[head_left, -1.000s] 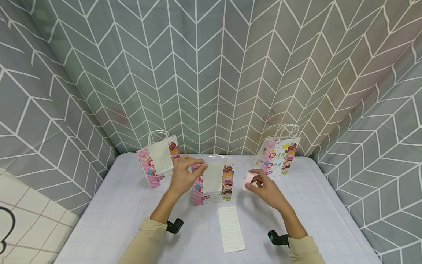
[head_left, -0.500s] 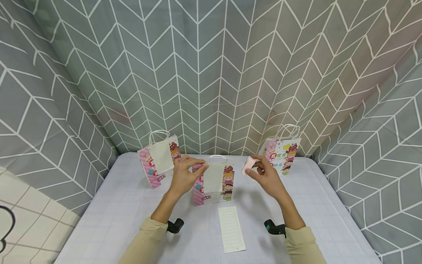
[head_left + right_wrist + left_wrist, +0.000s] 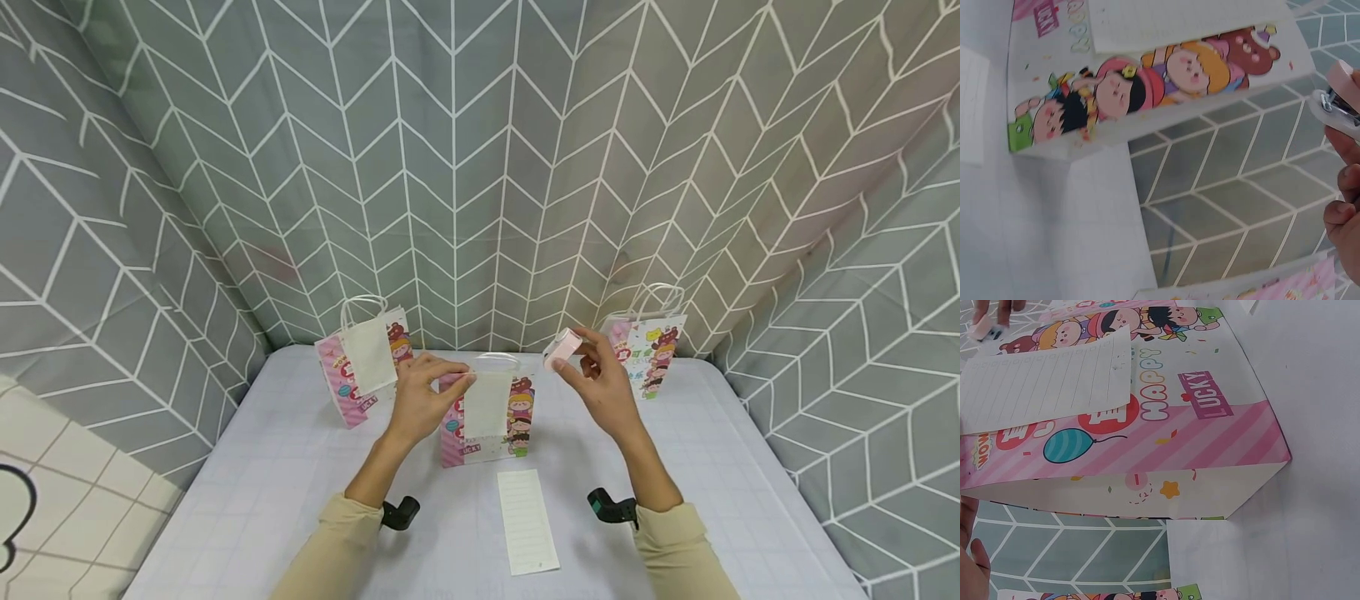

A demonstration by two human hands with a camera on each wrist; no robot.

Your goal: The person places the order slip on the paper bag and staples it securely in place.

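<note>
In the head view, a small paper gift bag [image 3: 521, 421] with pink stripes and cartoon figures stands mid-table. A lined paper slip [image 3: 486, 408] lies against its front, near the top edge. My left hand [image 3: 422, 402] pinches the slip and the bag's rim at the upper left corner. To the right of the bag, raised above the table, my right hand [image 3: 609, 390] holds a small pink stapler [image 3: 566, 347] between thumb and fingers. In the right wrist view, the stapler [image 3: 1329, 107] shows its metal inside, apart from the bag.
At the back left stands another gift bag [image 3: 347, 392] with a slip on its front. A third bag [image 3: 651, 354] stands at the back right. One loose lined slip [image 3: 528, 522] lies on the white table [image 3: 300, 500] in front. A patterned grey curtain [image 3: 480, 167] hangs behind.
My right hand has lifted the stapler up and slightly left, turning it towards the bag's top edge. The left hand keeps its pinch on slip and bag.
</note>
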